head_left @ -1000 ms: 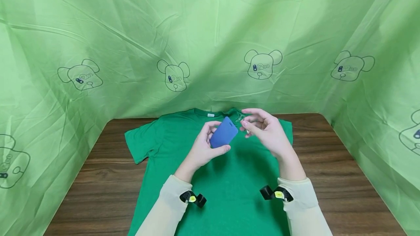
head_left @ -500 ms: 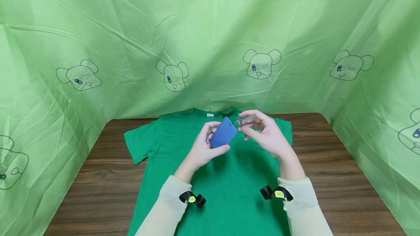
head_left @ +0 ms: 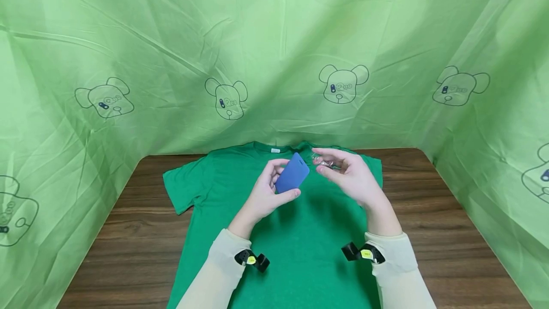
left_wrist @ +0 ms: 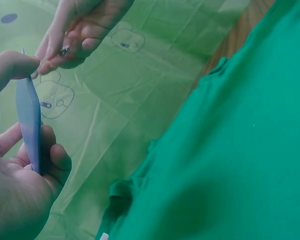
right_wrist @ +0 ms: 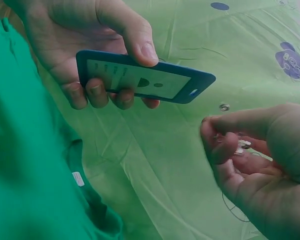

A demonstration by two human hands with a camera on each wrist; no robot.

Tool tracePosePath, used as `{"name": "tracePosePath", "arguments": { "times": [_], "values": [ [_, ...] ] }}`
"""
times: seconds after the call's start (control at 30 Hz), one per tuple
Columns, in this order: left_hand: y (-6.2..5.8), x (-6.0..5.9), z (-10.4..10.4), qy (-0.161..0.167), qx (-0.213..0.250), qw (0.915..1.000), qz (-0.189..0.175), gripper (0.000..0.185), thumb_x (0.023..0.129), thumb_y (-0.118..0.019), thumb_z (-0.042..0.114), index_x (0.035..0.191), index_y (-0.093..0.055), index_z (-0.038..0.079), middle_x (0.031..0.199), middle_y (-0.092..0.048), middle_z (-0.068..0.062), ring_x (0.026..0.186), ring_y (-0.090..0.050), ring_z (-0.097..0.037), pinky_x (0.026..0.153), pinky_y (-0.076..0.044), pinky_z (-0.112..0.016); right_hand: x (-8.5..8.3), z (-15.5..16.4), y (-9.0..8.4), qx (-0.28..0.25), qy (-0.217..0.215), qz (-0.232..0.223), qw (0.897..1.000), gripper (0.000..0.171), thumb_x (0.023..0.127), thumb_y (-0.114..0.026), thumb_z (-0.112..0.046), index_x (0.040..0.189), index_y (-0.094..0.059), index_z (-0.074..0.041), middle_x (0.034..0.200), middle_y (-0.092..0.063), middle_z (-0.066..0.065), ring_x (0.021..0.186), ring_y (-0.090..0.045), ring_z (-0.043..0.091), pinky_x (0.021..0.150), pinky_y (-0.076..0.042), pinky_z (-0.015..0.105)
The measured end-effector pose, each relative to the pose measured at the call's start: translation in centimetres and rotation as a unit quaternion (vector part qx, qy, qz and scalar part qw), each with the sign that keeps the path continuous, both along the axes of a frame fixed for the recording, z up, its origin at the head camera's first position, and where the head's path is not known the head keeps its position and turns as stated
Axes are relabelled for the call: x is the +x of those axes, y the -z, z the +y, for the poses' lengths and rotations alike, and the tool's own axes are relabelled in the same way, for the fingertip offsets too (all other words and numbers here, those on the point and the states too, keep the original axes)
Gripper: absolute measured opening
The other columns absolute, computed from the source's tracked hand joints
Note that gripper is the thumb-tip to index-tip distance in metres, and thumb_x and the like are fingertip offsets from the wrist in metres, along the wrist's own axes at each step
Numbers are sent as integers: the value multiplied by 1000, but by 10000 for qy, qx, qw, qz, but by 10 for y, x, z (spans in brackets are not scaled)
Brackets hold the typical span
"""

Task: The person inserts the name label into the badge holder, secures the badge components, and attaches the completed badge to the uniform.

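Nearest the camera, two cream sleeves reached in over a green T-shirt that lay spread flat on the dark wooden tabletop. Just above the shirt's chest, the left hand gripped a blue card holder, thumb along one long edge and fingers curled around the other, the holder tilted with its slotted end up and to the right. In the right wrist view its face showed a pale panel with dark marks. Right beside it, the right hand pinched a small clear clip with a metal snap between thumb and fingertips, close to the holder's slotted end but apart from it. Beyond the hands sat the shirt's collar, and behind that rose a green curtain printed with cartoon bear heads.
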State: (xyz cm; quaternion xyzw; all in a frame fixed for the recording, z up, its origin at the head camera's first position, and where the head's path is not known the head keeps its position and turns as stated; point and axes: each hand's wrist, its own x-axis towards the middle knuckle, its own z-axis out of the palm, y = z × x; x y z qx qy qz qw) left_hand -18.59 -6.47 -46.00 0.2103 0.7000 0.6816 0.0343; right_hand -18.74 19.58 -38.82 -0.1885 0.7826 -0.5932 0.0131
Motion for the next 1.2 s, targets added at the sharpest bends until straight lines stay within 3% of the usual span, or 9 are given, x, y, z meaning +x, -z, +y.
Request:
{"name": "tracePosePath", "arguments": {
  "times": [0.1, 0.33, 0.47, 0.6, 0.77, 0.9, 1.03, 1.2],
  "values": [
    [0, 0, 0, -11, -13, 10000, -1, 74, 91, -87, 10, 154, -48, 15, 128, -58, -14, 116, -65, -28, 102, -54, -40, -1, 2, 0, -166, 210, 9, 9996, 39, 104, -76, -8, 142, -68, -2, 123, -77, 21, 109, -77, 21, 90, -62, 27],
    [-1, 1, 0, 0, -74, 10000, -40, 74, 92, -87, 12, 155, -48, 15, 129, -58, -13, 117, -65, -27, 102, -54, -37, 0, 4, -1, -267, 618, -283, 9973, 27, 101, -82, -15, 119, -69, 0, 113, -80, 16, 97, -76, 28, 81, -61, 30],
    [-1, 1, 0, 22, -95, 9999, -56, 74, 92, -87, 13, 155, -47, 15, 129, -59, -13, 117, -66, -27, 102, -54, -38, 0, 5, -1, -230, 575, -236, 9978, 26, 98, -84, -10, 119, -74, 2, 110, -78, 12, 89, -74, 19, 75, -60, 26],
    [0, 1, 1, 35, -109, 9999, -60, 74, 93, -87, 13, 155, -47, 14, 128, -59, -14, 117, -66, -27, 102, -54, -37, 0, 7, 0, -225, 483, -135, 9985, 26, 99, -82, -8, 123, -76, 1, 113, -77, 11, 90, -74, 19, 76, -60, 25],
    [1, 0, 2, 33, -101, 9999, -36, 74, 92, -87, 12, 155, -48, 13, 127, -59, -14, 114, -66, -27, 101, -54, -36, 0, 7, -1, -122, 416, 79, 9990, 29, 103, -77, -7, 132, -76, -5, 121, -76, 18, 99, -72, 20, 83, -60, 23],
    [0, 1, 2, -1, -118, 9999, -11, 74, 92, -86, 12, 155, -48, 13, 126, -59, -15, 114, -66, -28, 101, -54, -37, 0, 5, -3, -302, 510, -163, 9981, 38, 103, -79, -10, 139, -70, -4, 122, -76, 23, 103, -75, 18, 90, -61, 23],
    [-2, 3, 3, -6, -182, 9998, 78, 75, 91, -87, 13, 155, -48, 14, 127, -59, -14, 114, -66, -27, 101, -54, -40, -1, 3, -2, -310, 768, -292, 9961, 37, 101, -83, -19, 133, -73, -3, 116, -81, 15, 99, -79, 16, 86, -63, 26],
    [-4, 4, 5, -60, -427, 9987, 272, 75, 90, -88, 17, 154, -48, 17, 126, -59, -12, 111, -66, -27, 98, -55, -45, -3, 2, 2, -139, 924, -99, 9956, 34, 100, -85, -28, 125, -80, -5, 108, -83, 8, 89, -80, 23, 81, -65, 32]
  ]
}}
